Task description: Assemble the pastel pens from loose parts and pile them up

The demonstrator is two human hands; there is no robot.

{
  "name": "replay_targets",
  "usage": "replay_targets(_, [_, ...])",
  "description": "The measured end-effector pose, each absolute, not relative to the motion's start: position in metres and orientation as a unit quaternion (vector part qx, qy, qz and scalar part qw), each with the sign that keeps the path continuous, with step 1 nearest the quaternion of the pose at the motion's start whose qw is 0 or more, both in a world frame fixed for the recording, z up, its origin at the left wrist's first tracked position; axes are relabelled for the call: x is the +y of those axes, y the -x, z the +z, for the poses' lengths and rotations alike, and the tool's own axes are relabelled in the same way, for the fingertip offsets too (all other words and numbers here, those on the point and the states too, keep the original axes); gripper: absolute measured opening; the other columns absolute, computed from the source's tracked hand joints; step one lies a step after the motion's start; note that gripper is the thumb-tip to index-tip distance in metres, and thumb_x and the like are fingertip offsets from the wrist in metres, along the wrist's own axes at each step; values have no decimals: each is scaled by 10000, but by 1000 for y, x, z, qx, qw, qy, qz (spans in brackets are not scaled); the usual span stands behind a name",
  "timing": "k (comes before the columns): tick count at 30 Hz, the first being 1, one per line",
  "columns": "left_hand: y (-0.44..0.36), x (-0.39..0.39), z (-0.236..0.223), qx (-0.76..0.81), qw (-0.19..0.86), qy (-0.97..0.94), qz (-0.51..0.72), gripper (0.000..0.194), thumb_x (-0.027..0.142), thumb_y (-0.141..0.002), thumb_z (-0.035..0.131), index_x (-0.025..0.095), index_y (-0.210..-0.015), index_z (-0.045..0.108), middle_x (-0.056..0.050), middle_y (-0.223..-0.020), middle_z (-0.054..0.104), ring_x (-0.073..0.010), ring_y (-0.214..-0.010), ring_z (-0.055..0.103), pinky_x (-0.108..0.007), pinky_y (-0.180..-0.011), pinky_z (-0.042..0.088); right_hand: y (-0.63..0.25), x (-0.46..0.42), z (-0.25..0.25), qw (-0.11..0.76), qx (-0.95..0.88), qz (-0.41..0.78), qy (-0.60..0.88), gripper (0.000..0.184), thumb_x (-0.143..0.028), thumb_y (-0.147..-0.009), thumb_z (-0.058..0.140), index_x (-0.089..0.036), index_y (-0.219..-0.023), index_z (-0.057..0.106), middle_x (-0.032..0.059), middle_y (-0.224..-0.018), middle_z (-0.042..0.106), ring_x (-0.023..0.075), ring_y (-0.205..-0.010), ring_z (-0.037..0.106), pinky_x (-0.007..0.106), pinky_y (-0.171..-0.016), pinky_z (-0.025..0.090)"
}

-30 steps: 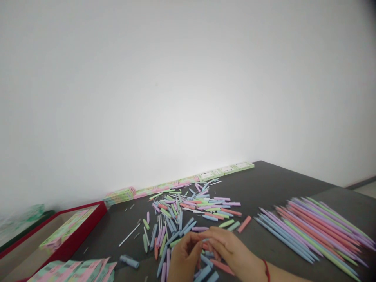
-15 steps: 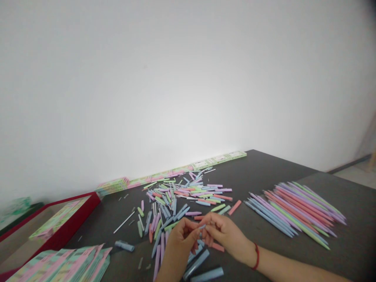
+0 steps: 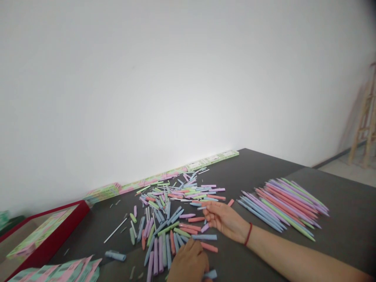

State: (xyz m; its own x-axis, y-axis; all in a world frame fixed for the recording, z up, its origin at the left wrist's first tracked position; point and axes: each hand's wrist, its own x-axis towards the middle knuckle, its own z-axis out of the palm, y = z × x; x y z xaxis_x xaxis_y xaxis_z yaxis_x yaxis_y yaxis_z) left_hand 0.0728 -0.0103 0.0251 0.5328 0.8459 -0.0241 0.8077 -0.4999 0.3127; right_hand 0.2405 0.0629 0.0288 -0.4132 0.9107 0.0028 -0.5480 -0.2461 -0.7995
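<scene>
My right hand (image 3: 225,221), with a red cord at the wrist, pinches a small light-blue pen part (image 3: 202,208) between thumb and fingertips, just over the pile. Lower down, my left hand (image 3: 190,260) rests palm down with fingers curled, and its fingertips are hidden. A thick blue pen barrel (image 3: 210,273) lies by those fingers. Around both hands spread loose pastel pen parts, among them purple barrels (image 3: 155,258), a blue barrel (image 3: 205,237) and a red barrel (image 3: 209,247).
Whole pastel pens (image 3: 284,203) lie in a bundle at the right. Flat printed boxes (image 3: 211,159) line the wall. At the left are a red box (image 3: 70,223), pink-and-green packets (image 3: 67,270), a white refill (image 3: 115,230) and a blue part (image 3: 115,255). A wooden stand (image 3: 366,125) stands far right.
My hands were together at a small blue part and are now apart. The left went down onto the barrels; the right moved slightly up with the blue part. The view has turned a little right.
</scene>
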Motion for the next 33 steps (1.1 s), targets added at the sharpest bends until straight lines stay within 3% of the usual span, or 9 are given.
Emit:
replay_targets(3, [-66,-4,35,472,166,-856,129,141,89,-601,627,180,-704,594,-63,-881,638,-244,-897,543,-331,-787,374,-239,57,36,474,-396,751,233,239,-290,-725,709,-120,-857,606,-4,-660,622,62,-501,566,174,-482,488])
replay_targets(7, [-50,2,62,528,220,-771,280,36,185,-743,519,206,-723,540,-2,-715,604,-172,-695,548,-265,-656,391,-236,48,51,449,-479,712,249,258,-352,-731,677,-131,-837,596,-15,-617,618,72,-468,563,185,-449,468])
replay_targets(10, [-45,4,70,532,258,-737,328,42,216,-747,518,214,-706,521,34,-634,566,-145,-605,519,-238,-586,371,-232,42,57,423,-553,657,288,284,-398,-734,641,-133,-822,587,-16,-583,614,90,-457,567,202,-439,461])
replay_targets(18, [-52,7,58,514,290,-731,342,48,174,-723,509,208,-726,543,42,-597,552,-135,-575,504,-226,-549,342,-220,30,41,406,-636,574,319,230,-397,-796,540,-174,-851,555,-34,-593,607,107,-458,566,227,-461,445])
replay_targets(24, [-55,4,58,510,280,-730,359,52,178,-758,497,209,-720,515,72,-572,455,-118,-540,429,-222,-524,307,-218,33,38,406,-673,535,310,120,-276,-821,493,-194,-906,517,-30,-664,640,109,-516,591,225,-507,455])
replay_targets(29, [-56,0,51,487,241,-755,367,87,151,-781,464,210,-755,521,37,-672,555,-139,-631,510,-231,-607,354,-218,36,37,393,-672,544,313,99,-279,-796,507,-182,-811,495,-36,-602,630,97,-471,567,209,-464,442])
replay_targets(33, [-59,-4,39,475,233,-774,348,105,159,-816,452,215,-814,541,5,-781,634,-167,-742,565,-257,-704,369,-220,37,24,387,-665,550,325,155,-316,-793,489,-166,-758,508,-37,-546,590,78,-396,505,174,-371,365])
